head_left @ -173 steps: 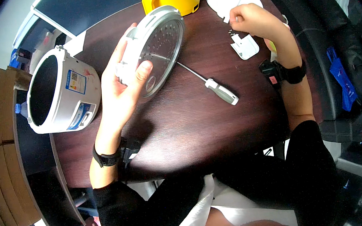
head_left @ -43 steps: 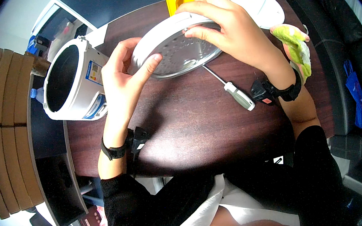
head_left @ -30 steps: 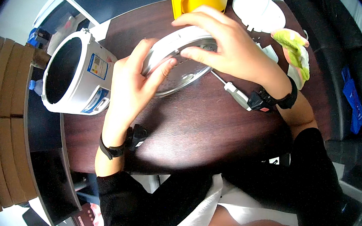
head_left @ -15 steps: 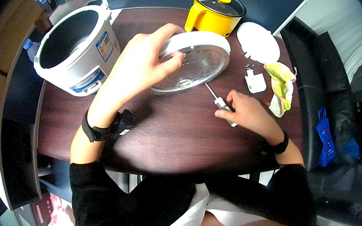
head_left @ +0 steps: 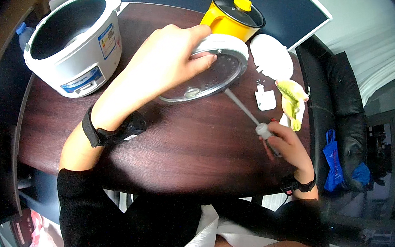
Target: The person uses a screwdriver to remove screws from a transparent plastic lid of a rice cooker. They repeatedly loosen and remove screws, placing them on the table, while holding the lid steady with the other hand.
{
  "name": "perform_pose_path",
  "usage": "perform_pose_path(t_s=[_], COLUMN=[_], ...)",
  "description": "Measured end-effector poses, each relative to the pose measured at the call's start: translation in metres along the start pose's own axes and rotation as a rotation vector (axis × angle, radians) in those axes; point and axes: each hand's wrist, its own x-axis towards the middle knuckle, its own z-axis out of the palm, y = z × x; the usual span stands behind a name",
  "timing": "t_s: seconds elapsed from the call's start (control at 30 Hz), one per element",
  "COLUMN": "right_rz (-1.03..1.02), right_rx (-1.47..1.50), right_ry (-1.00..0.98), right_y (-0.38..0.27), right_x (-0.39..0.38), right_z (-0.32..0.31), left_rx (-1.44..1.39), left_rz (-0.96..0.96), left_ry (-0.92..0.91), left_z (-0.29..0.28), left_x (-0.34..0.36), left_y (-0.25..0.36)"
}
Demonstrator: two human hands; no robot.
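My left hand (head_left: 167, 60) grips the rim of a round white lid (head_left: 218, 74) with a clear, dotted underside. Thumb and fingers pinch its upper left edge, and the lid is tilted above the table. My right hand (head_left: 290, 144) is closed around the grey-white handle of a screwdriver (head_left: 240, 101). The screwdriver's shaft slants up and left, its tip close to the lid's lower edge; whether they touch I cannot tell. Right of the lid lie a white oval cover (head_left: 273, 57) and a small white plastic piece (head_left: 265, 100).
A white rice cooker body (head_left: 81, 63), lidless, stands on the dark wooden table (head_left: 175, 146) at the far left. Behind the lid is a yellow pot (head_left: 224, 21) with a dark lid. A crumpled green-and-white cloth (head_left: 293, 104) lies near the right edge. Blue panels border the back.
My right hand has closed on the screwdriver handle and moved down toward me, with the screwdriver lifted. The lid stays in my left hand, slightly re-angled. The view has shifted.
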Motion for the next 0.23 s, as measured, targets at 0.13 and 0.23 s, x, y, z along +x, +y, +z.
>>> perform_pose_path(t_s=[0.13,0.23], right_rz=[-0.108,-0.136], right_rx=[0.301,0.416], right_ry=[0.068,0.001], right_y=[-0.024,-0.027], right_x=[-0.005,0.008], right_z=[0.013,0.018], left_rx=[0.024,0.054], left_rz=[0.016,-0.01], left_ry=[0.015,0.028], left_z=[0.007,0.009], left_x=[0.002,0.001], left_y=[0.001,0.002])
